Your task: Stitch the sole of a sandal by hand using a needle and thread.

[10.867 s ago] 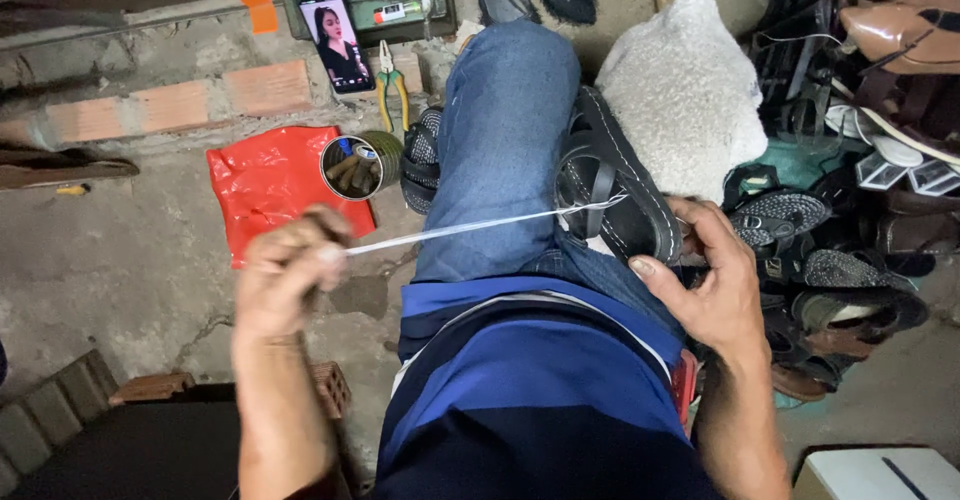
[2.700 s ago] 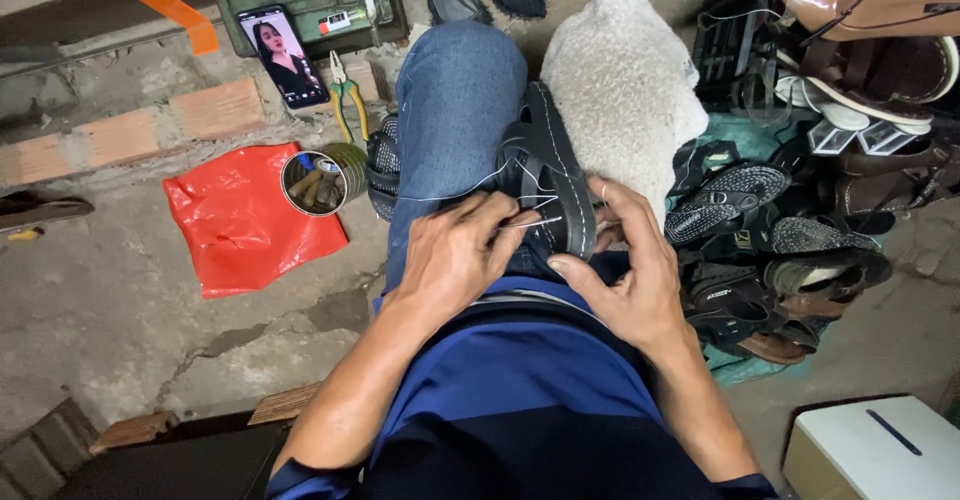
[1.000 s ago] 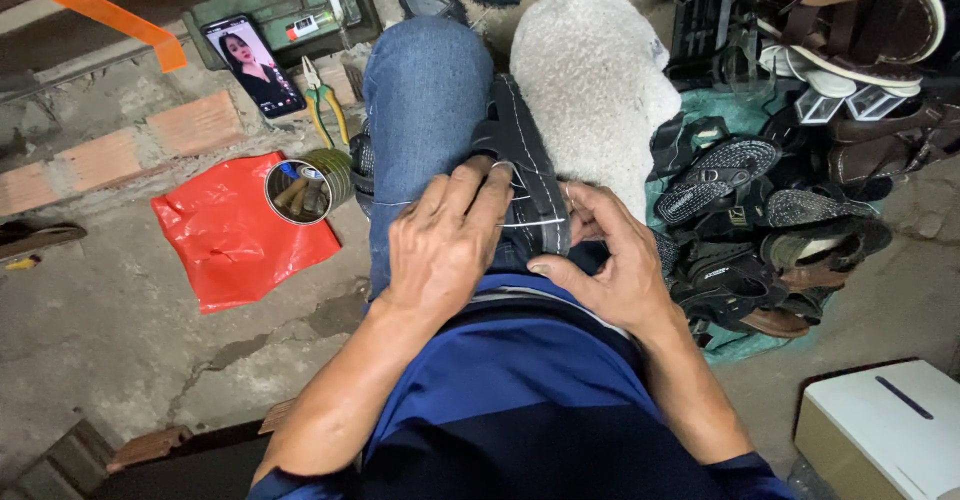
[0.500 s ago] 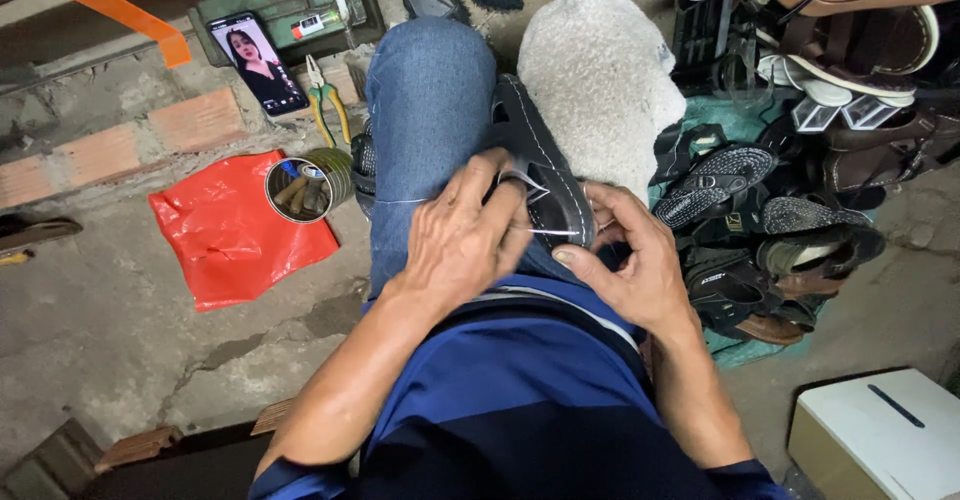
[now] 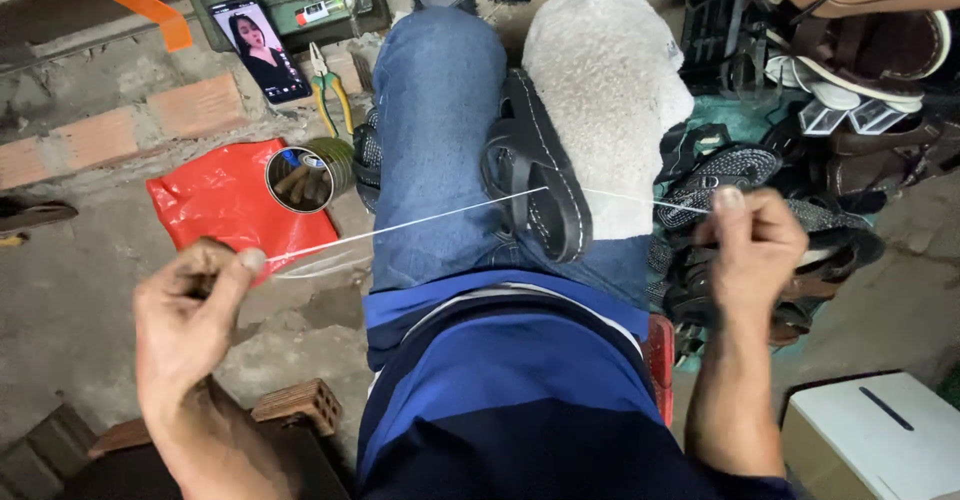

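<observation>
Fingers of both hands are pinched shut on a taut white thread (image 5: pixel 440 218), the left hand (image 5: pixel 190 320) drawn out over the floor and the right hand (image 5: pixel 755 250) out toward a heap of dark sandals (image 5: pixel 760 175). Rough grey concrete floor (image 5: pixel 80 290), edged with red bricks (image 5: pixel 130 130), carries a crumpled red plastic bag (image 5: pixel 225 205) and a round open tin (image 5: pixel 300 175). Smaller, a black leather sandal (image 5: pixel 540 175) lies along the denim thigh against a woolly white pad (image 5: pixel 605 80), the thread passing through its stitched edge.
</observation>
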